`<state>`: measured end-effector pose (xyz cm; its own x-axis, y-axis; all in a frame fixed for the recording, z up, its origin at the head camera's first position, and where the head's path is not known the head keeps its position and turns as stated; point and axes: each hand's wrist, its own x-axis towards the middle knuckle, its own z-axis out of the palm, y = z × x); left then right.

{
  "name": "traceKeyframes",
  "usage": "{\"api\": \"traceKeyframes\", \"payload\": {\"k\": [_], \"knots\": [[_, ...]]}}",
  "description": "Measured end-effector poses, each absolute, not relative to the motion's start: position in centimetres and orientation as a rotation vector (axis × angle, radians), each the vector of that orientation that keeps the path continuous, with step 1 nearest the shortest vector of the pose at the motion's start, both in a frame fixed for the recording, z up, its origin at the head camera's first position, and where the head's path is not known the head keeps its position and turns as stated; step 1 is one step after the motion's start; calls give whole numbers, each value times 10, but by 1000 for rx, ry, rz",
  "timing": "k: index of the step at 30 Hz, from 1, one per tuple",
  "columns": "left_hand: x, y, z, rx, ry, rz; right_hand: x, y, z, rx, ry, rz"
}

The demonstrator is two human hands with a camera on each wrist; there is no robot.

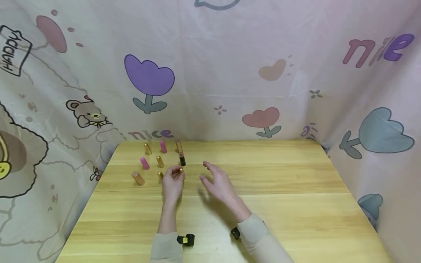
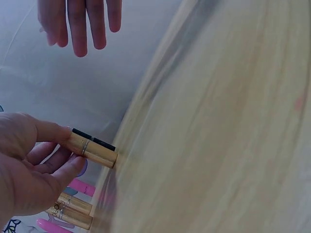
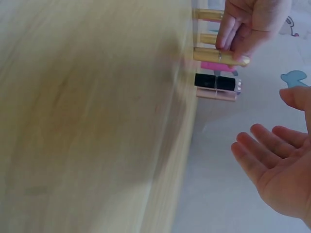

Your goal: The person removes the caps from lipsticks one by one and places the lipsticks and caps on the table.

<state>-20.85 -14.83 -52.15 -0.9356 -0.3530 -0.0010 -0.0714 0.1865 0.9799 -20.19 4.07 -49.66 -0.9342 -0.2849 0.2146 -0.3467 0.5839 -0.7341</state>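
My left hand point(image 1: 173, 184) pinches a gold lipstick tube point(image 2: 101, 154) between thumb and fingers. The tube stands upright, its base at or very near the tabletop. Just beyond it is a black lipstick tube point(image 1: 182, 160), with a rose-gold tube point(image 1: 179, 147) behind. Close to the left hand's knuckles, a gold tube point(image 1: 160, 175) is partly covered. My right hand point(image 1: 221, 182) hovers to the right with fingers extended and apart, holding nothing; the right wrist view shows its bare palm point(image 3: 286, 179).
Left of the hands stand a copper tube point(image 1: 138, 178), two pink tubes, one nearer point(image 1: 144, 163) and one farther point(image 1: 163, 147), and two more gold tubes, one at the back point(image 1: 147, 149), one mid-row point(image 1: 159, 161). A printed curtain point(image 1: 217, 73) hangs behind the wooden table point(image 1: 279, 204).
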Motion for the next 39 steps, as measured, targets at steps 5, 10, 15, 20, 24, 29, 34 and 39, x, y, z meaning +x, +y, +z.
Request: {"api": "traceKeyframes", "payload": {"k": [5, 10, 15, 20, 24, 29, 34, 39], "knots": [[-210, -150, -525, 412, -2249, -1804, -203, 37, -497, 541, -2736, 1312], [-209, -150, -523, 431, -2248, -1809, -206, 35, -497, 521, -2734, 1337], [-209, -147, -519, 447, -2113, -1984, -212, 32, -497, 565, -2734, 1297], [-208, -141, -513, 402, -1950, -2169, -217, 28, -499, 620, -2732, 1250], [-207, -137, -509, 362, -1885, -2254, -219, 24, -501, 645, -2726, 1245], [-208, -132, -508, 329, -1863, -2282, -219, 19, -503, 655, -2701, 1231], [-207, -127, -507, 301, -1837, -2303, -220, 17, -505, 629, -2645, 1258], [-207, -125, -506, 275, -1810, -2337, -220, 18, -504, 597, -2607, 1270]]}}
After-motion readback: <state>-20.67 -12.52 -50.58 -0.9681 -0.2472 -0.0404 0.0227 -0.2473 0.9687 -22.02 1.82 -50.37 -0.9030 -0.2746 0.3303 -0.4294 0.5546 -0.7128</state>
